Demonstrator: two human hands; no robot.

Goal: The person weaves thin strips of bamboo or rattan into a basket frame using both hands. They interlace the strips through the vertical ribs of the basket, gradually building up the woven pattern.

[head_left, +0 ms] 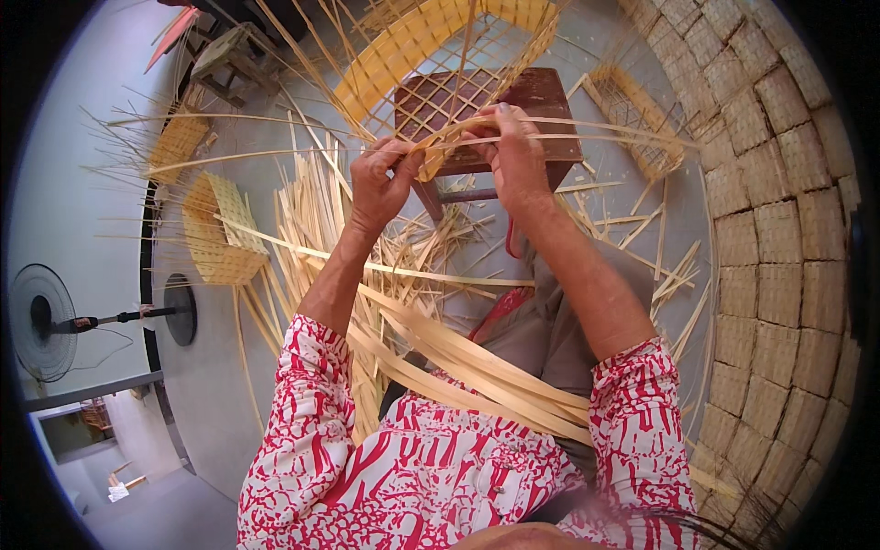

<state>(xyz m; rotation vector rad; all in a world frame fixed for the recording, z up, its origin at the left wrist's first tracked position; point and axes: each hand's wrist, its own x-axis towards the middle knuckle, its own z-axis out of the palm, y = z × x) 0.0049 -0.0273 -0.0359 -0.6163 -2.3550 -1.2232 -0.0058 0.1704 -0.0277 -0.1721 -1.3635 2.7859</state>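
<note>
A large half-woven basket (385, 71) of pale yellow strips, with an open lattice, rests on a dark red-brown wooden stool (541, 90). At its near corner, my left hand (383, 174) pinches the woven edge between thumb and fingers. Close on the right, my right hand (515, 147) is closed on thin bamboo strips (605, 128) whose loose ends stick out to the right. The fingers of both hands almost meet around the corner. Across my lap lies a bundle of long flat strips (458, 348).
Loose strips (312, 202) cover the floor to the left and under the stool. Smaller woven baskets (220, 229) stand at the left, and another basket (637, 115) at the far right. Stacked woven pieces (779, 247) line the right side. A standing fan (44, 321) is at the left.
</note>
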